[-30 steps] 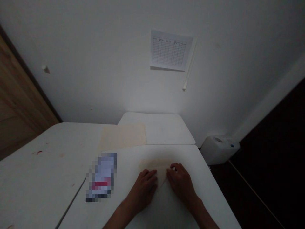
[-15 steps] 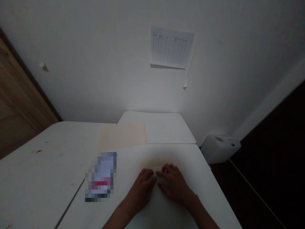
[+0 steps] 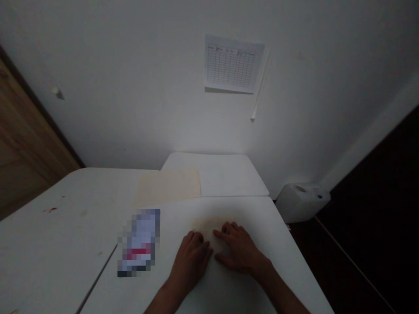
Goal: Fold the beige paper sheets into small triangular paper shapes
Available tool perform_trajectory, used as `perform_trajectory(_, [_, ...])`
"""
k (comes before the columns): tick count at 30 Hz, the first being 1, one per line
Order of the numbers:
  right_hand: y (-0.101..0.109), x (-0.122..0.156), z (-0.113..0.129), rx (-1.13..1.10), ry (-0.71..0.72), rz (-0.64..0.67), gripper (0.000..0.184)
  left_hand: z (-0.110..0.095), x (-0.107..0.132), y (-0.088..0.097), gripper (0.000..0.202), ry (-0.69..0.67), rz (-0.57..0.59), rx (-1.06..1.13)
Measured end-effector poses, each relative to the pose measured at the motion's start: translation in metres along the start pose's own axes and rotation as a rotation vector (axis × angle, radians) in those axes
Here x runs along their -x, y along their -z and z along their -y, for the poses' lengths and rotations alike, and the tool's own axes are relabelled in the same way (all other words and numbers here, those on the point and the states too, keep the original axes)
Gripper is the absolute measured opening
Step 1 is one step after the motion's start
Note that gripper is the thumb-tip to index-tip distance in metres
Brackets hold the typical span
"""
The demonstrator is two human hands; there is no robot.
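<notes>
nothing readable anywhere: printed grid sheet [image 3: 231, 65] on the wall, far beyond the fingertips, rows and columns too small to make out. pixelated rectangular item [image 3: 139, 242] with a red band, lying flat to the left of the left fingers, its print masked.

both forearms reaching in from the lower edge, converging toward the middle. left hand [image 3: 192, 259] palm down, flat on the white table [image 3: 262, 226], fingers [image 3: 195, 239] stretched forward and close together, tips at the near edge of a small cream paper [image 3: 206, 223]. right hand [image 3: 240, 250] palm down too, angled inward, fingers [image 3: 225, 231] slightly spread and laid over the paper's right part.

neither hand gripping: both pressed flat, nothing pinched. paper lying flat under and just ahead of the fingertips.

larger cream sheet [image 3: 168, 186] well beyond the fingertips, toward the left. white container [image 3: 303, 200] on the floor, well off to the right of the right fingers.
</notes>
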State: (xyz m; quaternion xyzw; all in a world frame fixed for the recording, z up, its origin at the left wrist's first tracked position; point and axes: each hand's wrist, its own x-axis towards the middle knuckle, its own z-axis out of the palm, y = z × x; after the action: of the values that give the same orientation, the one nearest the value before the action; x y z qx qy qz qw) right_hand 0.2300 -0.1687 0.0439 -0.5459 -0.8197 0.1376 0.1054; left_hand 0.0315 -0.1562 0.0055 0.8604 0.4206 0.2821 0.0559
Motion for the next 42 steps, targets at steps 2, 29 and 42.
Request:
perform_trajectory(2, [0.000, -0.001, 0.000, 0.000, -0.009, 0.008, 0.067, 0.001, 0.003, -0.001, 0.011, -0.006, -0.011, -0.085])
perform_trajectory(29, [0.005, -0.002, 0.003, -0.026, -0.047, 0.027, 0.070, 0.041, 0.005, 0.027, 0.027, 0.135, -0.061, -0.339])
perform_trajectory(42, [0.002, 0.000, -0.001, -0.059, -0.046, -0.014, 0.070, 0.036, -0.042, -0.010, 0.022, -0.064, -0.006, 0.180])
